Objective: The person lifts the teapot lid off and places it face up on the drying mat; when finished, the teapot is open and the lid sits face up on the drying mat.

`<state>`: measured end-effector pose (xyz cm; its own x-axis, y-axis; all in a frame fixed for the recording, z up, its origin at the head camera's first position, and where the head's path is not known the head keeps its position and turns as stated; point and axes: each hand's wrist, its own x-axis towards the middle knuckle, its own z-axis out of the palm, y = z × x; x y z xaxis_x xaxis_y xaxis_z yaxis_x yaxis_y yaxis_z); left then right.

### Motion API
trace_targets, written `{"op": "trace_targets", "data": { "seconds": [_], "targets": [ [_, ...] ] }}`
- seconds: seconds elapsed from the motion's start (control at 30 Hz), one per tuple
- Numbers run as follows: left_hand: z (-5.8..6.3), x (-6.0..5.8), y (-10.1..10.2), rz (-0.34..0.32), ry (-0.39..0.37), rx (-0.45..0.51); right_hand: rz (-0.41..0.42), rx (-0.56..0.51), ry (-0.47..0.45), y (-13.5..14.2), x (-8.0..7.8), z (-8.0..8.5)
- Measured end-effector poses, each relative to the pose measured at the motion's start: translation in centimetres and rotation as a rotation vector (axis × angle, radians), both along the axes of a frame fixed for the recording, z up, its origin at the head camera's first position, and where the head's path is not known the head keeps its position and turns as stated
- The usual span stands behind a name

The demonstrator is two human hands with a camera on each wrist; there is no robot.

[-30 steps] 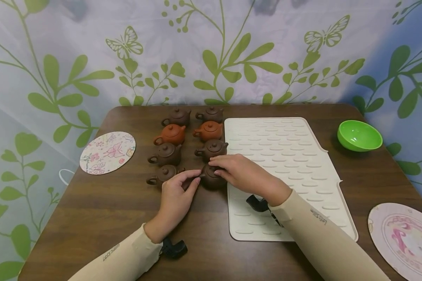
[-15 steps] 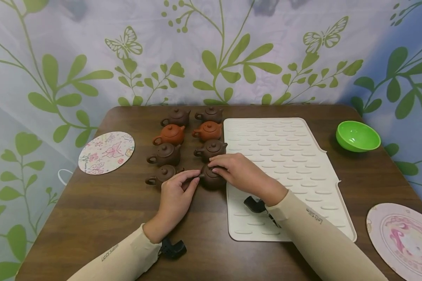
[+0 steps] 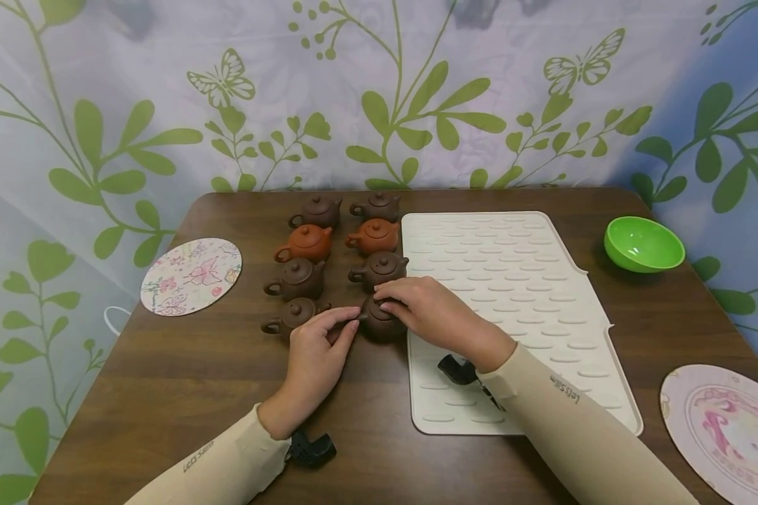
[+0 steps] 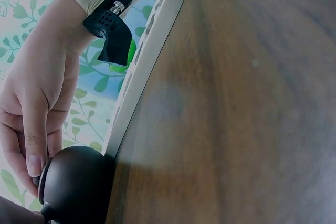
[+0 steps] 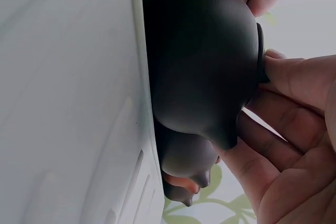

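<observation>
A dark brown teapot [image 3: 382, 324] stands at the near end of the right-hand row, beside the white mat's left edge. My left hand [image 3: 316, 358] pinches its handle on the left side between thumb and fingers. From the right, my right hand [image 3: 432, 308] reaches over the top, its thumb at the lid's knob and its fingers on the far side near the spout. The right wrist view shows the teapot [image 5: 210, 56] close up, with the right hand [image 5: 294, 129] round its lid and spout side. In the left wrist view the right hand's fingertips meet the knob above the pot's body [image 4: 79, 184].
Several more teapots stand in two rows, among them an orange-red teapot [image 3: 311, 242] and a brown teapot [image 3: 302, 279]. The white ribbed mat [image 3: 512, 280] lies right of them. A green bowl [image 3: 643, 245], a pink round mat [image 3: 726, 428] and a flowered oval mat [image 3: 192, 275] sit farther out.
</observation>
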<state>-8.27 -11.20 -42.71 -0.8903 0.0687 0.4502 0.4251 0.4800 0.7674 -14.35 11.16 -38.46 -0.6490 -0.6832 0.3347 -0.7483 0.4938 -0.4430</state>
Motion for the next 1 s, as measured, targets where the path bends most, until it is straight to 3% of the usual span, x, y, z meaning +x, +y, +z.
{"op": "trace_targets", "data": {
  "seconds": [0.33, 1.0],
  "targets": [
    [0.06, 0.03, -0.1, -0.005, 0.002, 0.002, -0.017, 0.007, 0.01, -0.1, 0.15, 0.12],
    [-0.01, 0.13, -0.14, 0.001, 0.001, 0.014, -0.013, -0.079, 0.064, 0.28, 0.16, 0.63]
  ]
}}
